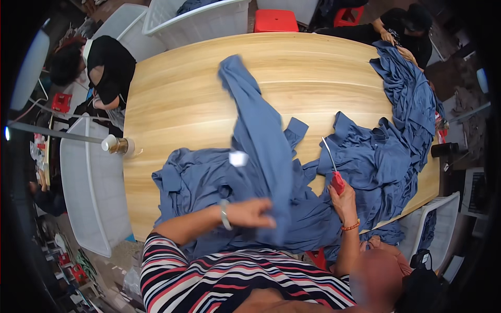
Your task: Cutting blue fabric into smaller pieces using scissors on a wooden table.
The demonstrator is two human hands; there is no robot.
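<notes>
In the head view, blue-grey shirts point(203, 182) lie in a loose heap on the table in front of me. One long blurred piece of blue-grey garment point(258, 125) stretches from the heap toward the far side, with a small white patch point(238, 158) beside it. My left hand point(250, 213), with a bracelet at the wrist, reaches rightward against this cloth. Its fingers are smeared, so whether they grip is unclear. My right hand point(344, 201) is closed round the red handle of a tool point(338, 182) with a thin pale metal shaft, pointing up beside the right-hand shirts point(376, 156).
The wooden table point(177, 94) has a metal-capped jar point(117, 145) at its left edge. White bins point(83, 182) stand left and beyond; a red stool point(276, 21) is behind. One person point(107, 68) works at far left, another point(407, 31) handles shirts at far right.
</notes>
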